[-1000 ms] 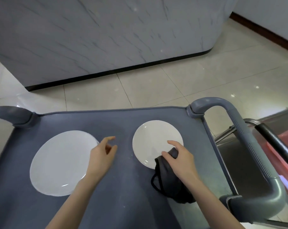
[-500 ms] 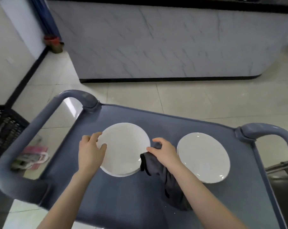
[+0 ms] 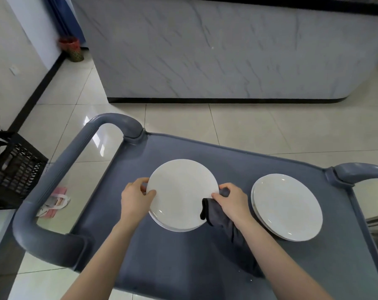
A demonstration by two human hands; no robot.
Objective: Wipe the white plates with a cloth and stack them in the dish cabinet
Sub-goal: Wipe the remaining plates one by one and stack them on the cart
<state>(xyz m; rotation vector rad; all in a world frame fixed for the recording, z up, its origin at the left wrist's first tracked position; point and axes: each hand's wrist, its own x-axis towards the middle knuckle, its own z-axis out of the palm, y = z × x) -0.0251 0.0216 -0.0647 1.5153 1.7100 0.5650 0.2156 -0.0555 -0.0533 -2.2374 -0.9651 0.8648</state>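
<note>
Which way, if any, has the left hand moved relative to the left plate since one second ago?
Yes. The left hand was right of the left plate, over the cart tray; now it grips that plate's left rim.

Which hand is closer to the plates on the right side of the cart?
Right. The right hand, clutching the grey cloth, sits just left of the right plates, apart from them. The left hand grips the far edge of the other plate.

Left plate (image 3: 180, 194): white, round, face up, gripped at both edges.
Right plate (image 3: 286, 206): white, lying flat, apart from the first.
Cloth (image 3: 225, 221): dark grey, bunched against the left plate's right rim.
</note>
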